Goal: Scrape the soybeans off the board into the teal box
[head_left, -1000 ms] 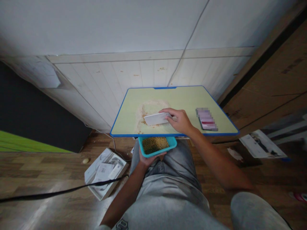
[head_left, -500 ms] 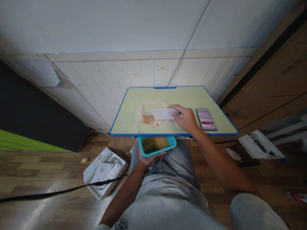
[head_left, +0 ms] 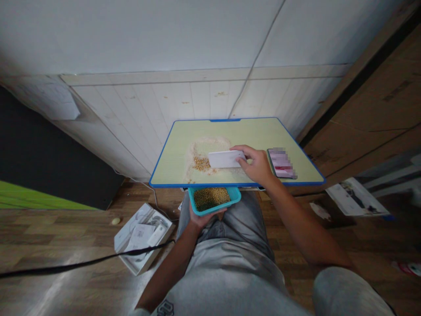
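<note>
My right hand (head_left: 255,162) is closed on the right end of a flat white card-like piece (head_left: 226,159), whose exact kind I cannot make out. Its left end is beside a small heap of yellowish beans (head_left: 201,163) on the pale green tabletop (head_left: 256,131). Fine pale grains (head_left: 210,140) lie spread around the beans. Below the table's front edge, my left hand (head_left: 199,218) holds a turquoise plastic tub (head_left: 215,211) from underneath. More beans (head_left: 212,197) fill part of the tub; the fingers under it are mostly hidden.
A phone (head_left: 282,163) lies at the table's right side. On the floor to the left stands an open white box (head_left: 141,239) with a cable and papers, and a black strap (head_left: 88,265) crosses over it. A large brown cardboard box (head_left: 371,105) rises at the right.
The white piece has tilted slightly, showing more of its face, and its left end sits a touch lower by the beans. My left hand and the tub keep their place.
</note>
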The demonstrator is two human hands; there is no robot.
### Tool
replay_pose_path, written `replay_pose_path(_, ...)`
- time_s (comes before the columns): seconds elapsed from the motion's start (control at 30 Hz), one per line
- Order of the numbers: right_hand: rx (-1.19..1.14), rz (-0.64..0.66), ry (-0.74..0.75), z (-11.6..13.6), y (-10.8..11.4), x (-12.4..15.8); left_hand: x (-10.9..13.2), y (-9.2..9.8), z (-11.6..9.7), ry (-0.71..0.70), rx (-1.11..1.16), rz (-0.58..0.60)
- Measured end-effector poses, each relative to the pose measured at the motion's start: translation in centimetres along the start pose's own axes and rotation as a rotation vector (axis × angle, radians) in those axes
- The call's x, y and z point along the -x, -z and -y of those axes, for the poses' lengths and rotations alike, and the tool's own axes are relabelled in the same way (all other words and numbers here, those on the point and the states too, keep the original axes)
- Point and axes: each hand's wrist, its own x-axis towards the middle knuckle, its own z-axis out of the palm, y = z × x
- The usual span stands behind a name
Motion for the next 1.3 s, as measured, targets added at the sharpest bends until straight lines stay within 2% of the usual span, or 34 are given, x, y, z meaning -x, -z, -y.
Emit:
replay_pose_path(0.2,-0.012,0.044,0.000,0.1,0.1,0.4,0.0,-0.5,-0.1,-0.008,0.007,-0.017)
replay_pose_path(0.43,-0.063,0.032,0.017,0.2,0.7,0.9,-0.3,0.3,0.2,-0.020,0.014,-0.001)
replay_pose_path(0.73,-0.092,0.038,0.023,-0.7,1.0,1.7,-0.8,0.7,0.0,-0.021,-0.060,0.083)
replay_pose_path(1.3,-0.224,0.001,-0.044,-1.5,1.0,3.6,-1.1,1.5,0.2,0.012,0.010,0.145)
